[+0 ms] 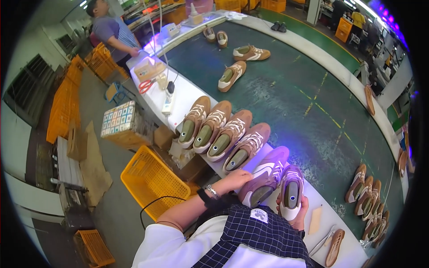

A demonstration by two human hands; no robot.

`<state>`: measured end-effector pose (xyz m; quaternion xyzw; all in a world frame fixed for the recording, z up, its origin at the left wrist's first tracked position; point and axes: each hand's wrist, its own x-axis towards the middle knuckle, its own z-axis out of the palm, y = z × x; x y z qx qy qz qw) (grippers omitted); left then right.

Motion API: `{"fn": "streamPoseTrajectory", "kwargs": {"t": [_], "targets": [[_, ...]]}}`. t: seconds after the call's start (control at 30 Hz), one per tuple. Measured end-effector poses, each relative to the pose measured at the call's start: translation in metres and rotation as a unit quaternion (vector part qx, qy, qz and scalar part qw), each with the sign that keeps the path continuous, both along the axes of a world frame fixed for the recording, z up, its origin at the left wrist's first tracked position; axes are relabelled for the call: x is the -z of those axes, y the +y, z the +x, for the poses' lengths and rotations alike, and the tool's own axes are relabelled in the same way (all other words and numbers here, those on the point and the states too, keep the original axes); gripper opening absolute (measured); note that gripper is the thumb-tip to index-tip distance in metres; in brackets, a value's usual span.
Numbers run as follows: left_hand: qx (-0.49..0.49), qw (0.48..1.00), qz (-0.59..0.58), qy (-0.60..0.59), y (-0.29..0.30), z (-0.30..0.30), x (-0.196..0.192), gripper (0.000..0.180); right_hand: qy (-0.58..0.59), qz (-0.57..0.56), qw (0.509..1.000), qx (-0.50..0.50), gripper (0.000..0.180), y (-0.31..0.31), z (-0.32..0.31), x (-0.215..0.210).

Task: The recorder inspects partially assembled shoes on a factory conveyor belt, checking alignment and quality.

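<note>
My left hand has its fingers closed against the side of a brown sneaker, tinted purple by the light, with white side stripes and laces. Around the heel of a second brown sneaker my right hand is closed; the shoe hides part of its fingers. This sneaker is tilted toe away, showing a green lining and a round mark on its insole. Left of both, several matching sneakers stand in a row along the white bench edge, heels toward me.
More sneakers rest on the green conveyor belt. A loose sole and metal tweezers lie near my right side. Red-handled scissors are at the bench's far left. A yellow crate stands below; a co-worker is beyond.
</note>
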<state>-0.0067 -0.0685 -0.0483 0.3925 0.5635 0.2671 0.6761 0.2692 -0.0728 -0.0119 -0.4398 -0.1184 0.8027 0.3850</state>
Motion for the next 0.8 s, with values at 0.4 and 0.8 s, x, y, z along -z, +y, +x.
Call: {"fn": "streamPoseTrajectory", "kwargs": {"t": [0.4, 0.8], "targets": [[-0.273, 0.834, 0.339, 0.338, 0.01, -0.096, -0.016, 0.023, -0.02, 0.046, 0.998, 0.025, 0.061, -0.005, -0.005, -0.007], [-0.007, 0.804, 0.251, 0.539, 0.047, -0.092, -0.008, 0.064, 0.015, 0.026, 0.999, 0.024, 0.063, -0.01, 0.004, 0.016]]}}
